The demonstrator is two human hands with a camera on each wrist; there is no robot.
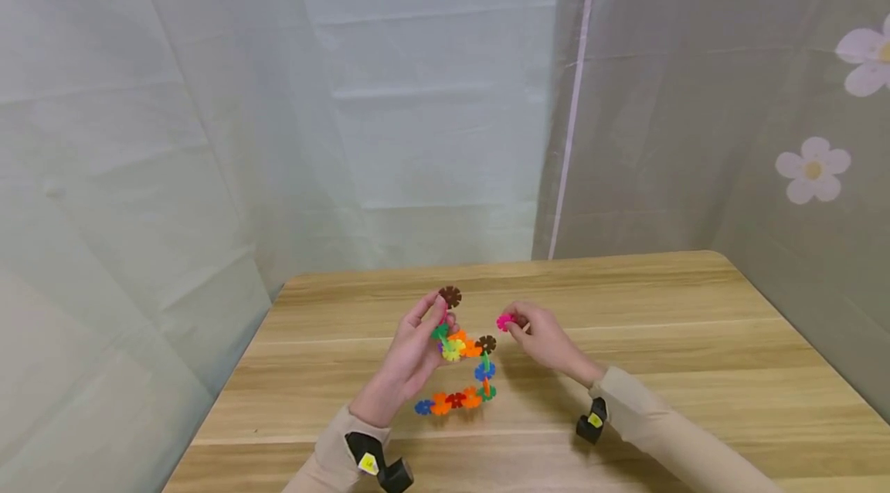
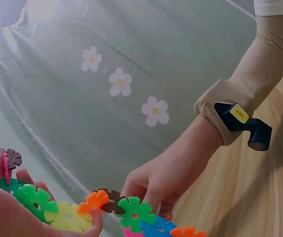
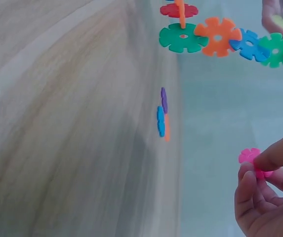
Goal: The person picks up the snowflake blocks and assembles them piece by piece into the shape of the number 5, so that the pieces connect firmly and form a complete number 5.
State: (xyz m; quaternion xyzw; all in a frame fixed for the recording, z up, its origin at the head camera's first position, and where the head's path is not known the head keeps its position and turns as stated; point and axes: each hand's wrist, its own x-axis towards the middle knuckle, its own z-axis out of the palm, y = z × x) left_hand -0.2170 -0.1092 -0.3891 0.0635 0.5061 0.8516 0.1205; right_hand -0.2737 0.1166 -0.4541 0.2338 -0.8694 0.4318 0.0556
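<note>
"Since the long chain of toothed, multicoloured plastic discs (image 1: pixel 484 371) appears to be gripped near only 1 end, where would trouble be expected?"

"At the slotted joints, probably. The chain is hung from the left hand (image 1: pixel 410 342), by which it is pinched between thumb and fingers close beside a round, notched, dark brown plastic disc (image 1: pixel 450 297). Too much leverage could be put on any loose joint by the long tail."

"And is that tail supported by the wood-grain table (image 1: pixel 278 377)?"

"That cannot be told from these angles. If the lowest row, around the flower-shaped red plastic disc (image 1: pixel 455 400), were caught on the tabletop during a turn, it could be twisted or snapped loose."

"What about the right hand (image 1: pixel 545 334)?"

"A small, bright pink, flower-shaped plastic disc (image 1: pixel 505 321) is pinched there by thumb and fingers, apart from the chain and to the right of it. Because it is grasped so closely — much of it is covered by the fingertips — it could be flicked away if pressed at a bad angle."

"Could the chain be bumped by that hand?"

"Easily, it is judged: a second dark brown, notched plastic disc (image 1: pixel 486 344) is placed at the chain's near corner. If that corner were knocked, the whole bend could be set swinging, and the left pinch could be loosened. With 2 hands occupied, a dropped piece would hardly be caught."
</note>
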